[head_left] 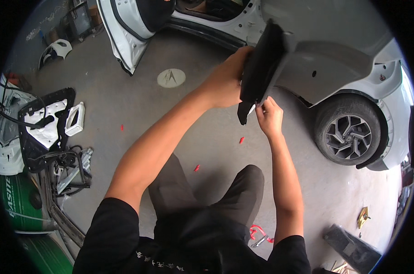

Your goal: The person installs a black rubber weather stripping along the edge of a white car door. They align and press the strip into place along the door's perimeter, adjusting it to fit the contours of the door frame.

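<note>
A long black plastic trim panel (263,66) is held up in front of me, close to the side of a grey car (325,64). My left hand (232,77) is closed on the panel's left edge; its fingertips are hidden behind the panel. Lower down, the fingers of my right hand (270,115) pinch the panel's bottom end. A small white bit shows beside those fingers, too little of it to name. The panel's lower tip hangs just left of my right hand.
An open white car door (125,34) stands at the upper left. The car's wheel (349,132) is at the right. Red clips (241,140) lie on the concrete floor. Removed door parts (47,118) and green drums (22,196) are on the left. A black box (353,249) sits at lower right.
</note>
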Available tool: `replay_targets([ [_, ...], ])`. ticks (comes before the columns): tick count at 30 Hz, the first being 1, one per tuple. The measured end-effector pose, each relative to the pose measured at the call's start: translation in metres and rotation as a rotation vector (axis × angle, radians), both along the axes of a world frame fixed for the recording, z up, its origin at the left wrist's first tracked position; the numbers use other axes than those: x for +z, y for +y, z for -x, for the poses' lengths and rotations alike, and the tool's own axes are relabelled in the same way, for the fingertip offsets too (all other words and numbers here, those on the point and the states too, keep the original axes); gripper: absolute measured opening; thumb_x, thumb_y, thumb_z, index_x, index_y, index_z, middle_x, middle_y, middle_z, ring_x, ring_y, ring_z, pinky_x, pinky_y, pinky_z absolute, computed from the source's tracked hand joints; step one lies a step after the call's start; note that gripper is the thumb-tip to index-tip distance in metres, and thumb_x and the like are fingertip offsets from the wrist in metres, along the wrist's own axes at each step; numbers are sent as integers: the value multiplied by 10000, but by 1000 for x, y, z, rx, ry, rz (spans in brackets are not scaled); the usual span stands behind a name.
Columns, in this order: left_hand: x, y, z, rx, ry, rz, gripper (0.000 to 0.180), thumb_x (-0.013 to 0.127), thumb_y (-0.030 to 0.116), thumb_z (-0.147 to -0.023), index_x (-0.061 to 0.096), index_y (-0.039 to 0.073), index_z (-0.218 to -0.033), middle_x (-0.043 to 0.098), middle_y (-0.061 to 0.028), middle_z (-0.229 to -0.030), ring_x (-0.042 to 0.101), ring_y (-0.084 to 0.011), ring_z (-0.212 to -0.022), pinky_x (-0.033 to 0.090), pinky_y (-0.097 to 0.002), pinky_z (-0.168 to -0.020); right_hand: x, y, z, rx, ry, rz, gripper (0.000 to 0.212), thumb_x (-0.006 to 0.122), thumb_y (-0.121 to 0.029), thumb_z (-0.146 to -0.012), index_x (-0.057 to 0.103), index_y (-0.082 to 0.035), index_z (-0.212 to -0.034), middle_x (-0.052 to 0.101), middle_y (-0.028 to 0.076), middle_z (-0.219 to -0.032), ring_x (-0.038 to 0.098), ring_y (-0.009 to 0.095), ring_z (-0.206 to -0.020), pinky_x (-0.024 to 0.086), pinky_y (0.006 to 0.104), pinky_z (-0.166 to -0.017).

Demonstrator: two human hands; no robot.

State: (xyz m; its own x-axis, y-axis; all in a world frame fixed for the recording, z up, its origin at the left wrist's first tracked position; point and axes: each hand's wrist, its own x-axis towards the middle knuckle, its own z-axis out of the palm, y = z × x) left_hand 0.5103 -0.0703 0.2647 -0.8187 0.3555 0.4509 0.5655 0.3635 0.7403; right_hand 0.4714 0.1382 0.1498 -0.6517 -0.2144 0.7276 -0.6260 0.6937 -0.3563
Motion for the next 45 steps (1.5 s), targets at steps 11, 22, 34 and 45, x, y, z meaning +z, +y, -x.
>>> replay_targets([
  [11, 6, -8, -12, -46, 196, -88, 561, 553, 27, -659, 444, 1, -1209, 558, -214, -1142, 555, -360, -1056, 455, -386, -865, 9, -12, -8, 49, 48, 29, 127, 646, -32, -824, 595, 8, -933, 618, 115, -824, 638, 187, -682, 520, 288, -578],
  [22, -11, -1, 16, -31, 418, -136, 590, 544, 16, -638, 444, -12, -1218, 554, -206, -1166, 539, -350, -1097, 436, -375, -910, 5, -13, -3, -2, -81, 4, 115, 622, -21, -804, 596, 3, -914, 620, 132, -818, 642, 224, -685, 526, 317, -607],
  [34, 5, -3, -7, -41, 161, -109, 612, 583, 47, -674, 416, 17, -1262, 570, -209, -1135, 576, -334, -1020, 472, -367, -822, -23, 5, 21, -59, -131, -258, 100, 623, -155, -778, 623, -56, -796, 636, 131, -779, 619, 337, -732, 481, 436, -643],
  [45, -11, -13, 8, -81, 122, 5, 471, 659, 113, -732, 479, 27, -1160, 597, -158, -1058, 593, -283, -944, 481, -350, -782, -31, 5, 24, -52, -67, -200, 103, 613, -134, -727, 569, -56, -780, 601, 107, -777, 604, 341, -687, 490, 426, -596],
])
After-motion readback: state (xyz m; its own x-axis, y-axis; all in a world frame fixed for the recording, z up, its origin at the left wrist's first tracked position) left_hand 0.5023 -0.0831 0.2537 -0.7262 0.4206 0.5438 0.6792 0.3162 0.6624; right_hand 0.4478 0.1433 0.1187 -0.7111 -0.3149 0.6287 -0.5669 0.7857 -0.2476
